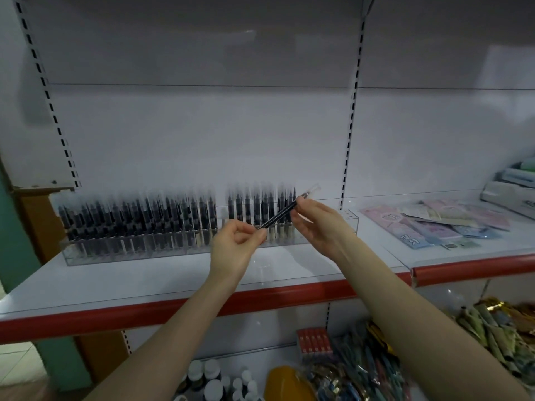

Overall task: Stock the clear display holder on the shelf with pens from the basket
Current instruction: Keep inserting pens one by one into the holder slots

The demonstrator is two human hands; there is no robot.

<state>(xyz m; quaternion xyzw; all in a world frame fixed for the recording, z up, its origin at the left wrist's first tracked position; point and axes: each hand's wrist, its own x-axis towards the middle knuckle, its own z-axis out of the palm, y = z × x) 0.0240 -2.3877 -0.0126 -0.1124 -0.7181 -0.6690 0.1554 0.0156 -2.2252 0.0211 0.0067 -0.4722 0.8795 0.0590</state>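
Observation:
A long clear display holder (86, 256) stands on the white shelf (144, 282), filled with several upright dark pens (139, 221); one slot near the middle and the right end (351, 224) look vacant. Both my hands hold one dark pen (278, 217) slanted in front of the holder. My left hand (234, 244) pinches its lower end. My right hand (315, 221) pinches its upper end, where a clear cap (312, 189) sticks out. The basket is out of view.
Flat pastel stationery packs (434, 224) and stacked boxes (509, 189) lie on the shelf to the right. The shelf has a red front edge (173, 311). Below it are small bottles (214, 377), a yellow object (286, 383) and bagged goods (356, 371).

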